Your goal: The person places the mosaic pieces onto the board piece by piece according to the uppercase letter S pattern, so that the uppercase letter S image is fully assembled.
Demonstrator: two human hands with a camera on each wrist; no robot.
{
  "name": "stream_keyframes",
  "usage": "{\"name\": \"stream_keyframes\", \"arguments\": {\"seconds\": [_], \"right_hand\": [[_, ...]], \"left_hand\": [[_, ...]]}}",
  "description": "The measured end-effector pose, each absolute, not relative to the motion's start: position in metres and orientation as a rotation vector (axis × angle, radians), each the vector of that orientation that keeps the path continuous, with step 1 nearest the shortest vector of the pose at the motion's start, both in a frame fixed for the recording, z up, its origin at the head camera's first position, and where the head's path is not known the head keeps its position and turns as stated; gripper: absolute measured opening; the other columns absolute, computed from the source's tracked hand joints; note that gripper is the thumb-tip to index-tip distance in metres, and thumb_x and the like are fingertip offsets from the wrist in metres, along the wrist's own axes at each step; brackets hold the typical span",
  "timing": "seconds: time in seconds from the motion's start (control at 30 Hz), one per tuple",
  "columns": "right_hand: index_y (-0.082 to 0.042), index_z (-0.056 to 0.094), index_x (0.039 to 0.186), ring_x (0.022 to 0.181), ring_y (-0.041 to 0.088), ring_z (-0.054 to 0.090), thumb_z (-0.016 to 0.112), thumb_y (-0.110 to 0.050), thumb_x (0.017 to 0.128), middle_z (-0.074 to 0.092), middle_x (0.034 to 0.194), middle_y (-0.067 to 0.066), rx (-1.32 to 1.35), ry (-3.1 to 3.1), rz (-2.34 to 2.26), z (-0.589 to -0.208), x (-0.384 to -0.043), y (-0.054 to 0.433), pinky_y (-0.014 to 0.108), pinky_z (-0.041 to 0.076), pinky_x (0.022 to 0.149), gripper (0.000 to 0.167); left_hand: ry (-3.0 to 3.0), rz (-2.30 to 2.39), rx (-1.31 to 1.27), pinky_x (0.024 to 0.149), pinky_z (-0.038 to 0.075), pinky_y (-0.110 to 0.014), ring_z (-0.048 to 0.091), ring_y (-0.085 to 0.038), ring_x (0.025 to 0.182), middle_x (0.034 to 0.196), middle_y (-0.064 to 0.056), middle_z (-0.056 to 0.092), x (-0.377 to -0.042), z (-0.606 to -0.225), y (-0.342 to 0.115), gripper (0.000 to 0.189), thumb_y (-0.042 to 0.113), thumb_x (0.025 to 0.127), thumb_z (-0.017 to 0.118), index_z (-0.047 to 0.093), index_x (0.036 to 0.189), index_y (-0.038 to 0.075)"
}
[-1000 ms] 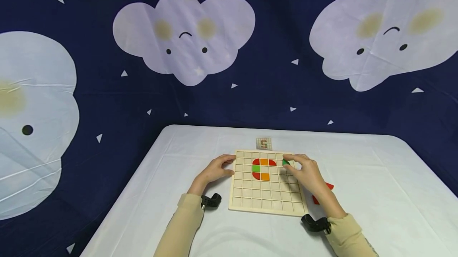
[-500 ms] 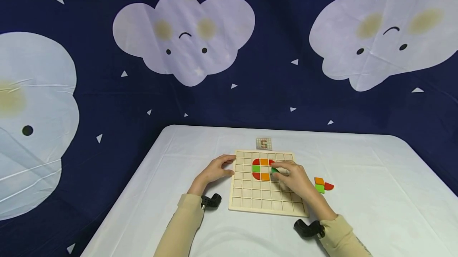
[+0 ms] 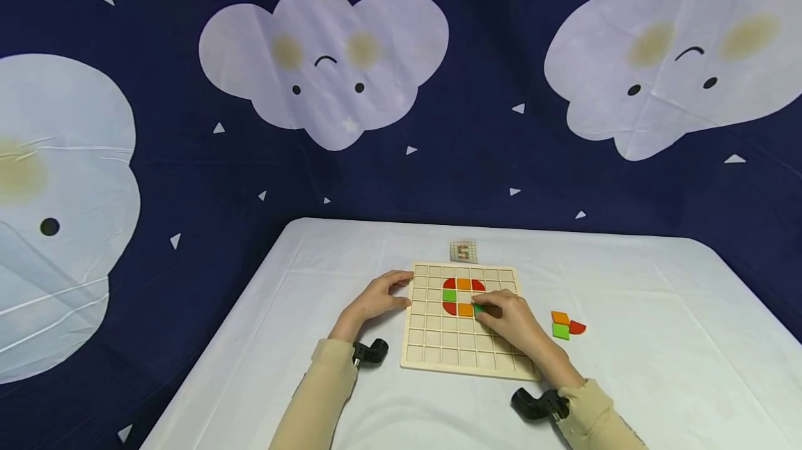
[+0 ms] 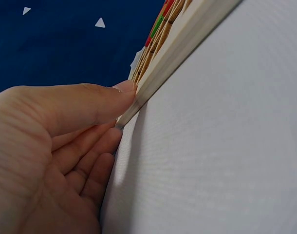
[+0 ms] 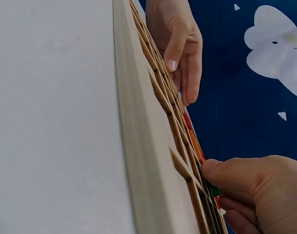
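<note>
In the head view, a square wooden grid board (image 3: 432,347) lies on the table. Set in its cells are red quarter-round tiles (image 3: 449,308), orange square tiles (image 3: 464,284) and one light green square tile (image 3: 449,295). My right hand (image 3: 510,317) pinches a dark green tile (image 5: 214,190) at the right end of the lower coloured row; its fingers partly cover the tile. My left hand (image 3: 374,297) touches the board's left edge with relaxed fingers. In the left wrist view its thumb (image 4: 120,95) rests against the board's side.
Beyond the board's far edge is a small pattern card (image 3: 464,251) with a coloured figure on a grid. Loose orange (image 3: 560,317), light green (image 3: 560,331) and red (image 3: 577,327) tiles lie right of the board. A dark cloud-print cloth (image 3: 476,178) hangs behind the white-covered table.
My right hand has moved left over the board with the dark green tile, then slightly nearer. The loose tiles at right have come into view from behind the arm. My left hand stays put.
</note>
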State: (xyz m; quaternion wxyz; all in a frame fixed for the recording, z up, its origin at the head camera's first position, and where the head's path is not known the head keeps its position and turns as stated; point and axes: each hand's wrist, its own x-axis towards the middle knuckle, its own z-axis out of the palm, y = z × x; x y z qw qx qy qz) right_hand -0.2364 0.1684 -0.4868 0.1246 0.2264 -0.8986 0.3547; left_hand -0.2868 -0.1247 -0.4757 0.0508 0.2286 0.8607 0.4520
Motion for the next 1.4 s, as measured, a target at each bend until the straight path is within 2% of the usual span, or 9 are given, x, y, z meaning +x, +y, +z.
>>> {"name": "stream_keyframes", "arguments": {"seconds": [0.33,0.8,1.0,1.1,1.23,1.4], "right_hand": [[-0.007,0.071,0.109,0.097,0.023,0.059,0.079,-0.008,0.076,0.068,0.103,0.003,0.673,-2.599,0.997,-0.489,-0.238,0.167,0.044,0.049,0.086,0.033],[-0.009,0.072,0.107,0.097,0.023,0.060,0.078,-0.008,0.077,0.068,0.102,0.002,0.667,-2.586,0.985,-0.488,-0.236,0.168,0.045,0.049,0.086,0.031],[-0.007,0.071,0.108,0.095,0.023,0.062,0.077,-0.007,0.078,0.067,0.103,0.004,0.661,-2.567,1.081,-0.483,-0.234,0.168,0.041,0.053,0.081,0.030],[-0.007,0.071,0.109,0.101,0.028,0.061,0.075,-0.011,0.081,0.066,0.107,0.007,0.624,-2.552,1.160,-0.474,-0.233,0.171,0.045,0.052,0.083,0.029],[-0.007,0.070,0.112,0.108,0.034,0.057,0.074,-0.019,0.083,0.066,0.111,0.009,0.559,-2.525,1.197,-0.458,-0.232,0.180,0.056,0.045,0.089,0.032],[-0.008,0.067,0.117,0.109,0.037,0.055,0.071,-0.022,0.085,0.065,0.115,0.010,0.468,-2.505,1.215,-0.443,-0.231,0.200,0.058,0.042,0.090,0.035]], "left_hand": [[2.611,1.394,0.700,0.101,0.039,-0.039,0.051,-0.027,0.113,0.127,-0.014,0.053,-0.287,-0.475,-0.125,0.056,0.000,0.080,0.071,0.051,0.132,-0.003],[2.607,1.392,0.718,0.101,0.040,-0.038,0.051,-0.027,0.113,0.127,-0.014,0.053,-0.285,-0.475,-0.125,0.056,0.000,0.079,0.071,0.051,0.132,-0.003],[2.615,1.389,0.712,0.100,0.040,-0.039,0.051,-0.027,0.112,0.126,-0.015,0.054,-0.285,-0.476,-0.125,0.056,-0.001,0.079,0.071,0.052,0.131,-0.003],[2.619,1.394,0.717,0.100,0.040,-0.040,0.051,-0.028,0.112,0.126,-0.015,0.054,-0.286,-0.476,-0.125,0.055,0.000,0.079,0.071,0.052,0.131,-0.004],[2.606,1.407,0.718,0.100,0.040,-0.041,0.051,-0.028,0.113,0.126,-0.014,0.054,-0.286,-0.476,-0.125,0.056,0.001,0.080,0.072,0.051,0.132,-0.003],[2.595,1.413,0.724,0.100,0.039,-0.042,0.050,-0.029,0.113,0.127,-0.014,0.053,-0.285,-0.477,-0.126,0.056,0.002,0.080,0.072,0.051,0.132,-0.003]]}}
